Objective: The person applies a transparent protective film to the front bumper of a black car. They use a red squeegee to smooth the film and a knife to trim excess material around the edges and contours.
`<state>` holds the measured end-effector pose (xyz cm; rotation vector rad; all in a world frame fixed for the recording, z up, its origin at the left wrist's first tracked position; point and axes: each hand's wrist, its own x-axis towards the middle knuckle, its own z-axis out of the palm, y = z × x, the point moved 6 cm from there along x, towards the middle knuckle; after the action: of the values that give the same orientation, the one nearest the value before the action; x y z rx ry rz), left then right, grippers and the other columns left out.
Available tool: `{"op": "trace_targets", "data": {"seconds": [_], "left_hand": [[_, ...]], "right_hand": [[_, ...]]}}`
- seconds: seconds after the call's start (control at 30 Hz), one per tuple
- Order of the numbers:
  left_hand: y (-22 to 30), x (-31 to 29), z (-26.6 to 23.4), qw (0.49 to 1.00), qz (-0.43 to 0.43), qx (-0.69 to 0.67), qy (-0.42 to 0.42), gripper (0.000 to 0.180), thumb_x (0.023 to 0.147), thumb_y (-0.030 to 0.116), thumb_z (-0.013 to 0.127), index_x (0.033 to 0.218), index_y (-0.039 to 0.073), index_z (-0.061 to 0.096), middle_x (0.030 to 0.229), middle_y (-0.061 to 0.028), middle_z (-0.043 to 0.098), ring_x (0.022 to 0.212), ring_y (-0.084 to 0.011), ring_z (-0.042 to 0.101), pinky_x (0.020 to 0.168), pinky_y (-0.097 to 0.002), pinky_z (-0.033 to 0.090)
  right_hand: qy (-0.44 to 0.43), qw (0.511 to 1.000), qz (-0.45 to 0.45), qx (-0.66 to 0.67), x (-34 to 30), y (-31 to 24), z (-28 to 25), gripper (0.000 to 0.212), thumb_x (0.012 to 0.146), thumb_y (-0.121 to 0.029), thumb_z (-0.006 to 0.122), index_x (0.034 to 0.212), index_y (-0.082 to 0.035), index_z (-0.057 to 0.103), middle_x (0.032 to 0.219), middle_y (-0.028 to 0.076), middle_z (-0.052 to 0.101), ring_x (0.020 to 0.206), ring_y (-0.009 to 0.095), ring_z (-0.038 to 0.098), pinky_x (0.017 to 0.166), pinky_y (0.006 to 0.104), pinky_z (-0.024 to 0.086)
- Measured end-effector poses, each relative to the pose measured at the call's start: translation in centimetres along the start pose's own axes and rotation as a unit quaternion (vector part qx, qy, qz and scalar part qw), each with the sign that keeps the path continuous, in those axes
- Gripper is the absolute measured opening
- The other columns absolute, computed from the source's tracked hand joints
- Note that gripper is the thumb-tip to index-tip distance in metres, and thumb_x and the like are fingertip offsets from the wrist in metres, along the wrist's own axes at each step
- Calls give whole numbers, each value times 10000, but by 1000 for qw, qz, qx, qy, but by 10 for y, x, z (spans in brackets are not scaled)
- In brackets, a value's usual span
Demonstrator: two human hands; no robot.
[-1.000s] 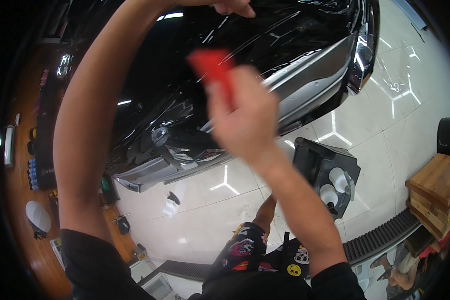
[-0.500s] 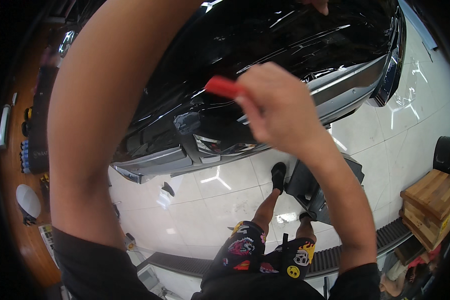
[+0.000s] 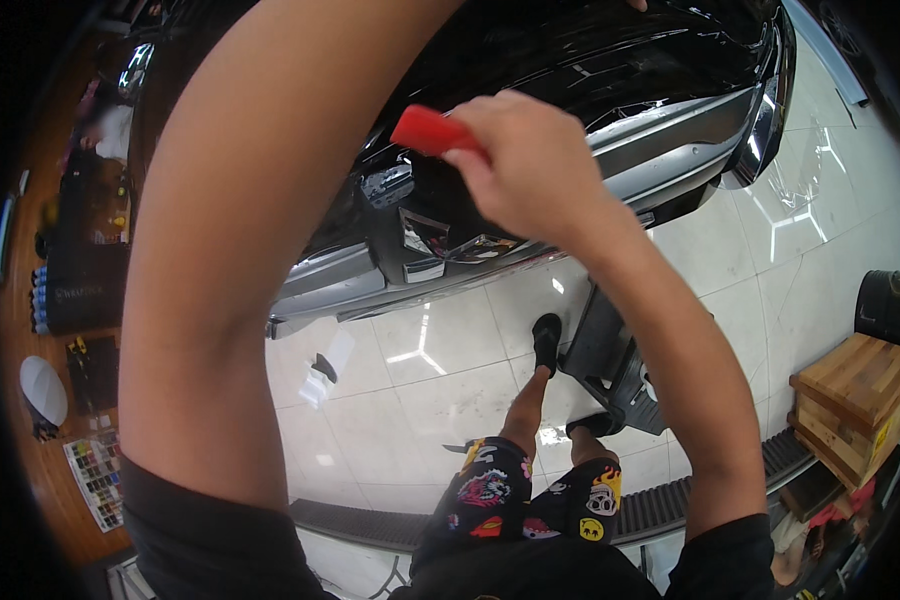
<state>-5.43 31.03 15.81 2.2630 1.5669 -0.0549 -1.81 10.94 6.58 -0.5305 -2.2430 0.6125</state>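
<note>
A glossy black car (image 3: pixel 590 60) fills the upper part of the view, its smooth curved body mirroring the ceiling lights, with a broad silvery chrome band (image 3: pixel 670 135) running along its front edge. Below the car lies a floor (image 3: pixel 450 380) of large, shiny pale tiles. To the right of the car, on that floor, stands a blocky wooden crate (image 3: pixel 855 385) with plain planks. Beneath the car's front edge sits a dark, angular plastic step (image 3: pixel 610 360), and the person's black shoes rest on and beside it.

The left arm rises steeply over the car; only a fingertip of the left hand (image 3: pixel 637 4) shows at the top edge, so its grip cannot be told. The right hand (image 3: pixel 530 165) is closed around a small, flat red scraper (image 3: pixel 425 132) of smooth plastic, held in front of the car's black panel, just above the chrome band.
</note>
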Motion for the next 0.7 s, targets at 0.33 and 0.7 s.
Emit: {"op": "trace_targets", "data": {"seconds": [0.33,0.7], "left_hand": [[17,-8,-4,998,-2,42,49,290,796,297,902,860,25,822,771,-74,771,681,-158,721,684,-323,581],[26,-272,98,865,-139,-73,478,124,896,151,824,947,53,766,830,-33,700,710,-115,619,632,-270,471]], "right_hand": [[32,995,68,59,-12,5,-24,129,894,-138,746,971,-49,695,854,118,709,828,340,697,720,430,561],[-188,947,37,260,-117,-77,-141,291,800,-125,825,1089,-153,812,1026,106,760,910,279,771,773,386,640]]}}
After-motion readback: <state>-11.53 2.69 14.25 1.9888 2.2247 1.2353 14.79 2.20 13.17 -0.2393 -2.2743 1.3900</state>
